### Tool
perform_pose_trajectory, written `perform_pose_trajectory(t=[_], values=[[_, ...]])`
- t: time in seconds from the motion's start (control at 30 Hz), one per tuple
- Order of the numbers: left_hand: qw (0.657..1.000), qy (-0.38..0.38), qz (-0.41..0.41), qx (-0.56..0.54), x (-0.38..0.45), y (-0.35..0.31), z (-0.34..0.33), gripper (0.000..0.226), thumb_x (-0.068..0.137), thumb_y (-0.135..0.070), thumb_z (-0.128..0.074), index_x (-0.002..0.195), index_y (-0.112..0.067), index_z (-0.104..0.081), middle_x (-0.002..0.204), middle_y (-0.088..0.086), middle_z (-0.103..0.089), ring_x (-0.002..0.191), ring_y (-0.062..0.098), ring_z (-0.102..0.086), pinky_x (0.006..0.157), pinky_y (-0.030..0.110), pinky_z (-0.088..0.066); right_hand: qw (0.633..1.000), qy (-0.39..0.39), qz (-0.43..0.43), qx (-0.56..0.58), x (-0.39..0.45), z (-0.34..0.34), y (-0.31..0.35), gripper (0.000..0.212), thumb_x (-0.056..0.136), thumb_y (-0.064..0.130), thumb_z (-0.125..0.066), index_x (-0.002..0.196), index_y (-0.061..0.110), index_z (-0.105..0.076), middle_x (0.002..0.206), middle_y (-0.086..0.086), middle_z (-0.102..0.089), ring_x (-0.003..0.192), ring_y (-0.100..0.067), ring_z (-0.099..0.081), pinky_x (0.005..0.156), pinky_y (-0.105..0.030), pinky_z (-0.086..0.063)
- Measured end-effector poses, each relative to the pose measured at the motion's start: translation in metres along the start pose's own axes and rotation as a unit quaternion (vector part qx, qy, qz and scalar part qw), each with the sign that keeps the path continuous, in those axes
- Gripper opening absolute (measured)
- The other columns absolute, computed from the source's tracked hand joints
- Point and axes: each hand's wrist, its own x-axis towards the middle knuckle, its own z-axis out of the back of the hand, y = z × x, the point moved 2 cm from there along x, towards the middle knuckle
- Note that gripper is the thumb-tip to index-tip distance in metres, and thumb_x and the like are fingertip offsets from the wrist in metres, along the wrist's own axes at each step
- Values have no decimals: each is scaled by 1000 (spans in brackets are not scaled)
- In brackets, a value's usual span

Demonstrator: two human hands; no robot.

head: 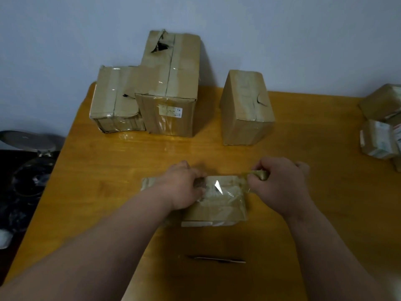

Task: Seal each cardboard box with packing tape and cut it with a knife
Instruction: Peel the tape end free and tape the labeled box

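The right hand's fingers (257,175) are curled tight, pinching the roll of packing tape (261,174) at the far right corner of the small cardboard box (219,205). From the roll a clear strip of tape (219,187) stretches leftward over the box top, catching the light in the middle. The left hand's fingers (200,185) are bent down onto the strip and the box top; how tightly they hold it I cannot tell, as the hand blurs there. The left hand (182,187) lies knuckles up over the box's left half, the right hand (280,185) just beside the box's right edge. Both forearms reach in from the near edge, the left one slanting across from the lower left, the right one coming up from the lower right.

The box sits in the middle of the yellow wooden table (108,170). Nearer the person, apart from the box, lies the knife (217,259), flat and untouched. Against the wall stand three taped boxes (171,88), and more parcels (382,127) crowd the right edge.
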Motion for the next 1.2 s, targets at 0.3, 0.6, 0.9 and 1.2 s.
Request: perform_pose_trajectory(t=[0.3,0.6,0.9,1.2], values=[[999,-26,-3,-36,-2,-11,1,7,89,-35,-64,93,-40,-61,109,-4,-51,108,19,-51,94,41,-49,992,-52,40,109,-6,22,13,18,70,21,-81,66,24,-64,66,10,-61,70,-11,-56,83,-31,-21],[939,14,27,-343,-15,9,17,11,86,-4,-70,93,-13,-68,76,2,-69,62,7,-63,53,17,-48,977,-49,-21,208,-3,43,-2,9,72,32,-71,70,27,-64,64,13,-61,65,-7,-57,84,-58,-49],[911,113,88,-385,-19,35,24,5,88,-1,-66,91,-5,-66,70,8,-68,58,13,-58,57,23,-47,999,-9,1,32,-5,-8,-8,14,78,34,-71,70,26,-63,69,11,-63,77,-12,-59,80,-32,-19],[988,-46,86,-123,1,24,21,12,85,-22,-73,80,-15,-64,64,-2,-67,59,10,-60,51,22,-42,995,-42,44,-85,-1,-19,-7,12,75,35,-75,74,27,-67,73,8,-65,79,-20,-58,77,-33,-17]])
